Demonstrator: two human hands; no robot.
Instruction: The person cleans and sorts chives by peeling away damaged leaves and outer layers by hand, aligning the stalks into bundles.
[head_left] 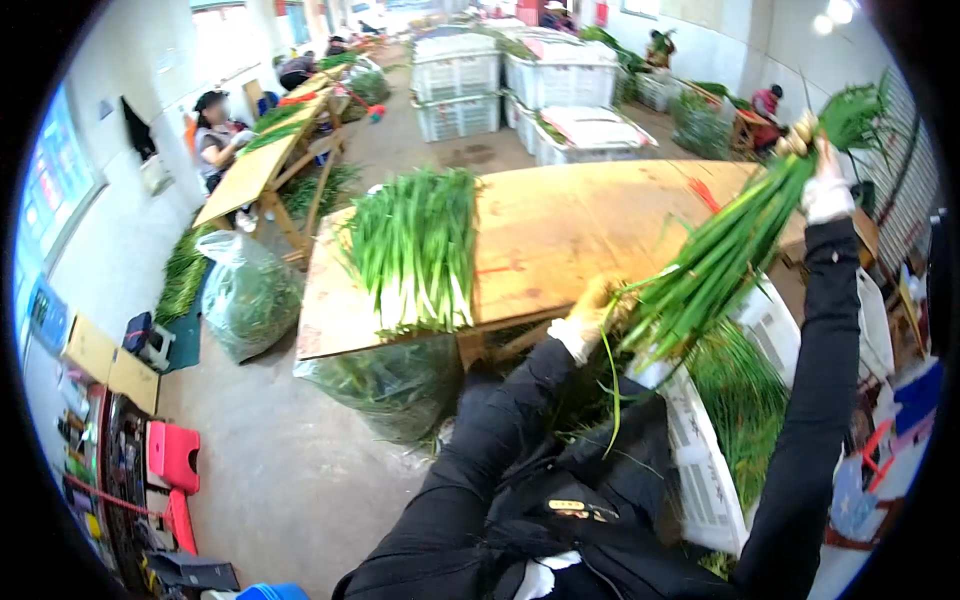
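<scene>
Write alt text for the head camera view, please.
The right hand grips a big bundle of green stalks, with the left hand near its lower end, at a wooden table bearing another green pile. White crates stand stacked beyond.

From my remote post I see long black sleeves (pixel 822 370), a white cuff (pixel 575 340) at the left hand (pixel 596 298), a second white cuff (pixel 828 202) at the right hand (pixel 826 165), and a black garment (pixel 560 470) bearing a small yellow emblem (pixel 567 505).

Our right hand (pixel 826 165) grips a long bundle of green leafy stalks (pixel 730 240), our left hand (pixel 594 303) at its nearer end; green, white-ended stalks (pixel 415 245) lie on the tan wooden table (pixel 570 220).
</scene>
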